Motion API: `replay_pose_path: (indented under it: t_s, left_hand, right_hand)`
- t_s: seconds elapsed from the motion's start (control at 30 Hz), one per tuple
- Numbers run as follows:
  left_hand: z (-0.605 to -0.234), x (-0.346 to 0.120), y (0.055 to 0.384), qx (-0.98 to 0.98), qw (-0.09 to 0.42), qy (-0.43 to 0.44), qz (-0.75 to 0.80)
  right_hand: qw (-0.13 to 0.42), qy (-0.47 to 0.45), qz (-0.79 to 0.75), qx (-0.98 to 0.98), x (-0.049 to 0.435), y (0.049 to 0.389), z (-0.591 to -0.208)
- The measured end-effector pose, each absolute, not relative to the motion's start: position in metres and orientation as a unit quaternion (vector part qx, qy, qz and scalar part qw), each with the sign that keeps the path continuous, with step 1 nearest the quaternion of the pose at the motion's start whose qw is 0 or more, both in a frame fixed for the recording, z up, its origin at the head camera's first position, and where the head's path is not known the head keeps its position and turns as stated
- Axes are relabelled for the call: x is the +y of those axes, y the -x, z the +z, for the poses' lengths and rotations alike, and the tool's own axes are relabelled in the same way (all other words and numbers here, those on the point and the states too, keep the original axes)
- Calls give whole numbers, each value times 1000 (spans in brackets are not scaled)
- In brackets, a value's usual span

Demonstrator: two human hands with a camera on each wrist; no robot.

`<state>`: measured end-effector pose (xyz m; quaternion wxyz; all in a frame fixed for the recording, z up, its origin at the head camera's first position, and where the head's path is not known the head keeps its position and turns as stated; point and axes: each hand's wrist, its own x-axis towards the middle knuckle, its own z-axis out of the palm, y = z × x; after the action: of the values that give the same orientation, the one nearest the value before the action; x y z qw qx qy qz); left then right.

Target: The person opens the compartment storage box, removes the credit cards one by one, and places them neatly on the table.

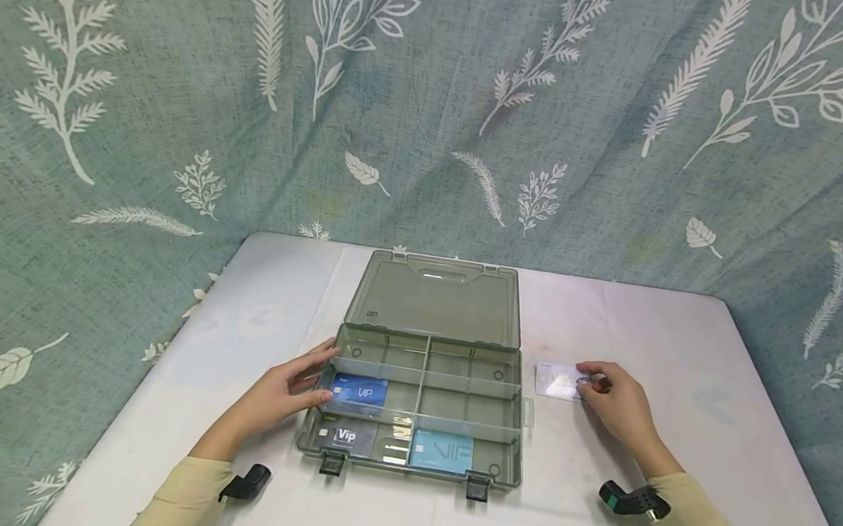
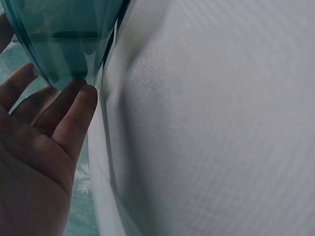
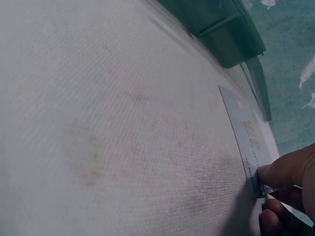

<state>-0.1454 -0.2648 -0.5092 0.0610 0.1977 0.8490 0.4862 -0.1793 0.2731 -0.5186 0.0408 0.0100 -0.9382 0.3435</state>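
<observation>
A grey translucent organizer box (image 1: pixel 470 401) lies on the table, its lid (image 1: pixel 437 298) folded back behind it. My left hand (image 1: pixel 290 385) rests at its left side, thumb and fingertips on the rim and wall; the left wrist view shows the fingers fairly straight along the box (image 2: pixel 64 44). To the right of the box, my right hand (image 1: pixel 620 401) pinches the near end of a whitish VIP card (image 1: pixel 556 381) between thumb and fingers. The right wrist view shows gold lettering on this card (image 3: pixel 246 132), close over the tabletop.
Three cards sit in the box: a blue VIP card (image 1: pixel 359 393) at middle left, a dark Vip card (image 1: pixel 348 436) at front left and a light blue VIP card (image 1: pixel 443 451) at front right. Two latches (image 1: pixel 478 488) stick out in front. A leaf-patterned curtain (image 1: pixel 434 114) surrounds the table.
</observation>
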Motion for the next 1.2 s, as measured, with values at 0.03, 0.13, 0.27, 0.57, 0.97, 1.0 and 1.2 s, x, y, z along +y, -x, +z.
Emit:
replay_pose_path:
  t_s: [0.03,0.13,0.27,0.57,0.97,1.0,1.2]
  left_hand:
    - [-509,-265,145,849,60,-198,486]
    - [-509,-265,146,848,63,-196,489]
    - [-509,-266,146,846,68,-194,491]
    - [-511,-266,147,845,65,-199,492]
    - [-511,-266,147,842,69,-196,498]
    - [-511,-266,147,842,68,-197,497]
    - [-510,-266,147,844,71,-193,495]
  right_hand:
    - [42,-12,342,-939,273,179,-519]
    - [44,-16,336,-941,273,180,-519]
    - [42,-18,329,-943,273,180,-520]
    - [43,-10,335,-941,274,178,-521]
    - [52,-4,351,-935,274,175,-517]
    - [52,-4,351,-935,274,174,-517]
    - [46,-8,362,-931,275,171,-513]
